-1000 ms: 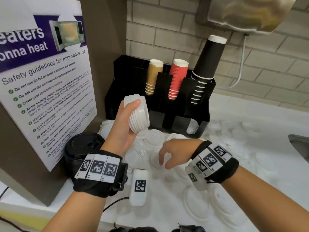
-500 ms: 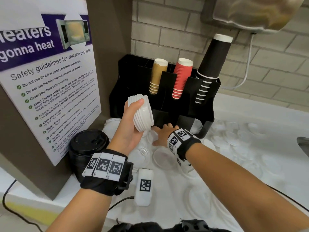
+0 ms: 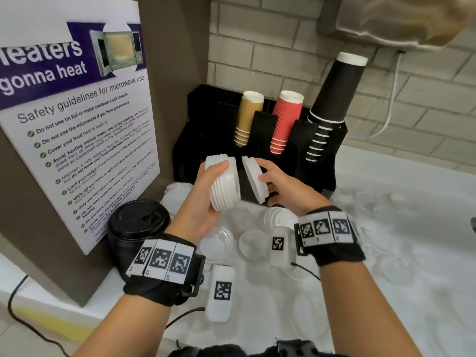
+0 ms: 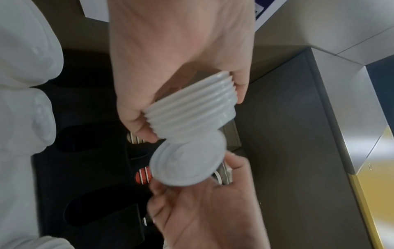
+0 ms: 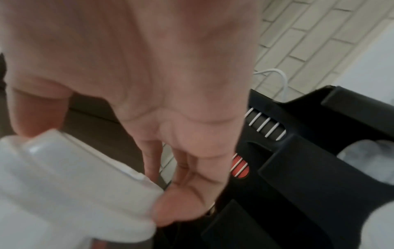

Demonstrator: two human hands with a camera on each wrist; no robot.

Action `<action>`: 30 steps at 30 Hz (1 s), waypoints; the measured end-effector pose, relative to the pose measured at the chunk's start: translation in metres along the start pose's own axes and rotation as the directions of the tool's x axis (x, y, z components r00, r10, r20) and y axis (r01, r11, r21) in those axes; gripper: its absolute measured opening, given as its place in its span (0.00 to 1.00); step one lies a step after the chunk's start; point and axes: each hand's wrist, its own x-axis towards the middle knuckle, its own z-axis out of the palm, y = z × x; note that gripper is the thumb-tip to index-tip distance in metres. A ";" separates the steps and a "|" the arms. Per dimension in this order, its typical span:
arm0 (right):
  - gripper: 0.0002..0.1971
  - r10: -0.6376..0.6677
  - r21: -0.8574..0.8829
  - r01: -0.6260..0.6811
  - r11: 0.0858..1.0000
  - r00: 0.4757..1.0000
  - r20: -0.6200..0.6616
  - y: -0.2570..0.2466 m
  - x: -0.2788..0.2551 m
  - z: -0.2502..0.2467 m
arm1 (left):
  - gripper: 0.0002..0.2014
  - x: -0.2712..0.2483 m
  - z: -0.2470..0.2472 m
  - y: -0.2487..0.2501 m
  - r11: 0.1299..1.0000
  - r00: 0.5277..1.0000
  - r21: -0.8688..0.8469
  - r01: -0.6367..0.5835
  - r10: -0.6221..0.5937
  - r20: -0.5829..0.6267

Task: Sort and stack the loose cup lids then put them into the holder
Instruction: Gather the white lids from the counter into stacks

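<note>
Pale brick wall (image 3: pixel 257 47) behind; white counter (image 3: pixel 412 228) below, strewn with loose white lids (image 3: pixel 253 244).
Microwave safety poster (image 3: pixel 77 130), left of the holder, propped upright.
Black holder (image 3: pixel 322 161), landmark, against the wall; carries a tan cup stack (image 3: pixel 247 117), a red cup stack (image 3: pixel 284 119) and a taller black cup stack (image 3: pixel 334 99).
Black lid stack (image 3: pixel 139 222), front-left of the holder, below the poster.
Left hand (image 3: pixel 203 202), in front of the holder, thumb and fingers curled round the white lid stack (image 3: pixel 224 184), held tilted above the counter.
Right hand (image 3: pixel 286 186), in front of the holder, pinching a single white lid (image 3: pixel 253 180) on edge, just beside the stack.
Change from half a second ago: right hand then low at the counter by the holder's foot, now raised with the single lid level with the stack; left hand and stack much as before.
Left wrist view alone: single lid's flat face (image 4: pixel 187 160) meeting the stack's lower end (image 4: pixel 192 107); touching or not, cannot tell.
Right wrist view alone: thumb (image 5: pixel 179 207) pressed on the lid's rim; blurred.
</note>
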 end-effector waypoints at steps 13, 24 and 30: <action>0.32 -0.200 -0.018 0.199 0.980 0.977 -0.073 -0.016 -0.028 0.033 | 0.33 -0.007 -0.001 0.001 0.993 0.995 0.105 0.051 -0.059 0.081; 0.30 -0.233 0.052 0.241 0.969 0.964 -0.125 -0.025 -0.024 0.039 | 0.36 -0.004 -0.009 0.019 0.994 0.998 0.104 -0.027 0.020 0.065; 0.17 -0.113 -0.337 0.100 0.936 0.993 -0.020 -0.028 0.026 0.032 | 0.31 0.003 -0.021 0.074 0.985 0.991 0.115 -0.132 0.130 0.025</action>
